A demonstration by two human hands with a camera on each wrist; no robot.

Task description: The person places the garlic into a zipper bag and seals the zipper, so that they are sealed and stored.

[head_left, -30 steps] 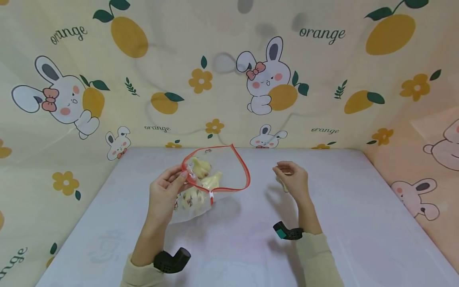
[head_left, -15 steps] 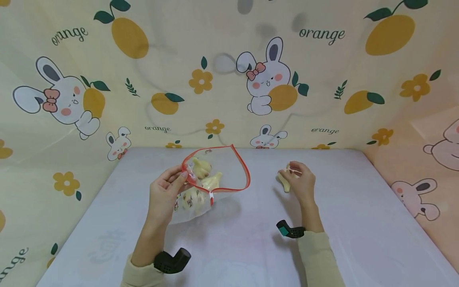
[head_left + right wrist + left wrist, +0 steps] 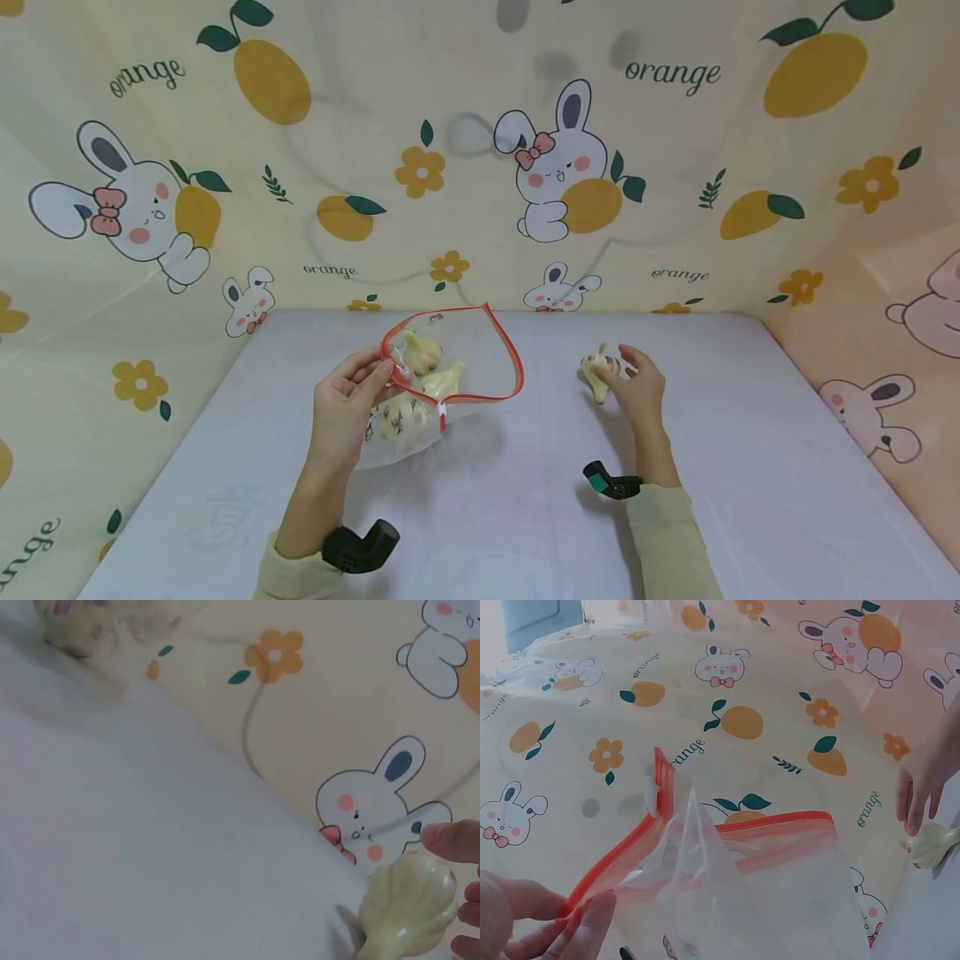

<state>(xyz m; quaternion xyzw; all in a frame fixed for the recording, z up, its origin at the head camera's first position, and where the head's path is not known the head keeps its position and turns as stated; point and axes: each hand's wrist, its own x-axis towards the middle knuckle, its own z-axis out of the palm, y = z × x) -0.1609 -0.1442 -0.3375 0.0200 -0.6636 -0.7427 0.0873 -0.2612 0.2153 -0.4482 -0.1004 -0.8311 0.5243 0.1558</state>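
Note:
My left hand [image 3: 348, 404] pinches the red zip rim of a clear zip bag [image 3: 491, 398] between thumb and fingers, and the bag's mouth gapes wide. Several garlic bulbs [image 3: 442, 381] lie inside the bag. To the right, a single pale garlic bulb [image 3: 596, 385] with purplish marks sits on the white table. My right hand [image 3: 643, 392] is just right of that bulb, thumb and fingers spread apart, the thumb overlapping its edge in the head view. In the right wrist view the bulb [image 3: 409, 904] shows whole beside the parted fingers.
The white table [image 3: 502, 517] ends at a cream backdrop [image 3: 465, 208] printed with rabbits and oranges. A black camera sits on each wrist. A white slider [image 3: 442, 408] hangs at the bag's rim.
My right hand has moved to the right and its fingers have parted, uncovering the garlic bulb on the table. The left hand and bag have stayed in place.

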